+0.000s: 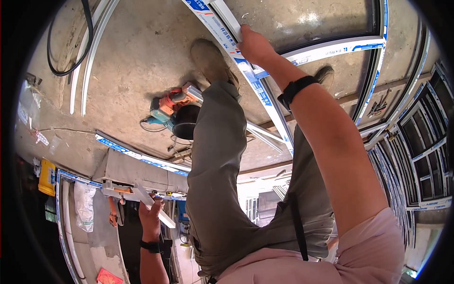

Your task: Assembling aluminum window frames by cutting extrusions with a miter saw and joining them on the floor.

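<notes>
My left hand is low at the left, its fingers wrapped round a short white strip that slants past the fingers. My right arm reaches up and across to a large window frame covered in blue-and-white film. At the frame's upper bar my right hand is closed on a white strip lying along the inner edge. The fingertips there are partly hidden behind the strip and frame. My legs stand beside the frame, one shoe left of its bar and the other partly seen through it.
A teal-and-red power tool lies on the floor near a black round container. Long white strips and a black cable are at upper left. Stacked frames fill the right side. A yellow container stands at far left.
</notes>
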The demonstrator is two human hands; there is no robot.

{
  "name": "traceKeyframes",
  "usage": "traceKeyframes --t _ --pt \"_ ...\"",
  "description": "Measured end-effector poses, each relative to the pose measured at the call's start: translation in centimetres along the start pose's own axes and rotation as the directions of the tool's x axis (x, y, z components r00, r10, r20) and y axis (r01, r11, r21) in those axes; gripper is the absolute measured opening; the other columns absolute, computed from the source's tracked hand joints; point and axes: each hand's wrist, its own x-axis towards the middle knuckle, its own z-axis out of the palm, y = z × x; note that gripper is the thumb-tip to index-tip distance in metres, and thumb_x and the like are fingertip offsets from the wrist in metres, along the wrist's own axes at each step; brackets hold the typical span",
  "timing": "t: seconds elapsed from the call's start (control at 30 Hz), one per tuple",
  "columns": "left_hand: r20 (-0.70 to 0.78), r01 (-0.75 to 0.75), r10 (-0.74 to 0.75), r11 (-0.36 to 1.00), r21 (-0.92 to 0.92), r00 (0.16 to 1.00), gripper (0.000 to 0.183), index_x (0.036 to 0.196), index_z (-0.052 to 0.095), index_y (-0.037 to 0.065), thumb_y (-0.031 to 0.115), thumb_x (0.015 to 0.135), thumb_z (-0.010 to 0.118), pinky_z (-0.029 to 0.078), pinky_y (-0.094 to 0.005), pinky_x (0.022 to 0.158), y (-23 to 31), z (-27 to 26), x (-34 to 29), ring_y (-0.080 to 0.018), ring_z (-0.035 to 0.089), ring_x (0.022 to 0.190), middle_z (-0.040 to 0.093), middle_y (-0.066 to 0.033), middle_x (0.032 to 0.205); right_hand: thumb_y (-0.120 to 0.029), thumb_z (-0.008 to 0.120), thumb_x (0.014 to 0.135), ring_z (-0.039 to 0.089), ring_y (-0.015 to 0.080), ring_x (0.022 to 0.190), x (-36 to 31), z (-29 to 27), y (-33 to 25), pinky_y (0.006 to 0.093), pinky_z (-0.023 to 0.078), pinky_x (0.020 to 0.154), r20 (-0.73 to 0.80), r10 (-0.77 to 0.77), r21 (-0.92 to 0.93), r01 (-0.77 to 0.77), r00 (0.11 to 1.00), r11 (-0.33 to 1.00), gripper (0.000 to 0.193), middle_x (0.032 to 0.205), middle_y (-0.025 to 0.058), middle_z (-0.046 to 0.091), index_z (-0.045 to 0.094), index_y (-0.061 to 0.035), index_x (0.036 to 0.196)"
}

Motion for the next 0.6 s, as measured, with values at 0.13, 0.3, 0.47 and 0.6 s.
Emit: traceKeyframes --t 0.13,0.3,0.47,0.6 --pt "0.014 0.026 -0.026 1.0 -0.017 1.0 0.027 0.108 0.052 -0.001 0.007 0.083 0.06 0.047 -0.0297 0.076 0.6 0.3 -0.2 -0.0139 0.057 0.079 0.06 -0.0056 0.087 -0.013 0.062 0.082 0.061 0.0446 0.096 1.3 -2.0 -1.0 0.0489 0.047 0.087 0.089 -0.019 -0.057 0.024 0.996 0.998 0.037 0.098 0.0257 0.065 0.047 0.0018 0.112" --pt "0.014 0.074 -0.074 0.997 0.02 0.997 0.034 0.113 0.05 -0.003 0.007 0.083 0.062 0.05 -0.0304 0.084 -0.5 -1.1 0.0 -0.0163 0.061 0.086 0.061 -0.0084 0.096 -0.012 0.061 0.08 0.061 0.0429 0.099 1.0 -1.7 0.1 0.0472 0.049 0.084 0.093 -0.054 -0.069 0.06 0.994 0.996 0.035 0.099 0.0273 0.064 0.046 0.0034 0.109" --pt "0.012 0.069 -0.069 0.998 0.014 0.998 0.035 0.114 0.05 -0.003 0.008 0.083 0.062 0.05 -0.0297 0.081 -0.2 -0.9 0.4 -0.0157 0.061 0.082 0.061 -0.0084 0.092 -0.007 0.057 0.078 0.06 0.0439 0.099 1.6 -1.9 -0.7 0.0468 0.048 0.087 0.129 -0.047 -0.068 0.056 0.991 0.996 0.036 0.102 0.0301 0.062 0.048 0.0067 0.11" --pt "0.015 0.058 -0.058 0.998 -0.009 0.998 0.034 0.113 0.05 -0.003 0.008 0.083 0.062 0.049 -0.0286 0.079 0.6 -0.6 0.9 -0.0149 0.06 0.082 0.06 -0.0081 0.092 -0.011 0.061 0.078 0.061 0.0447 0.095 1.9 -1.5 0.4 0.0479 0.048 0.084 0.118 -0.043 -0.07 0.052 0.992 0.996 0.037 0.098 0.0295 0.063 0.047 0.0055 0.108"
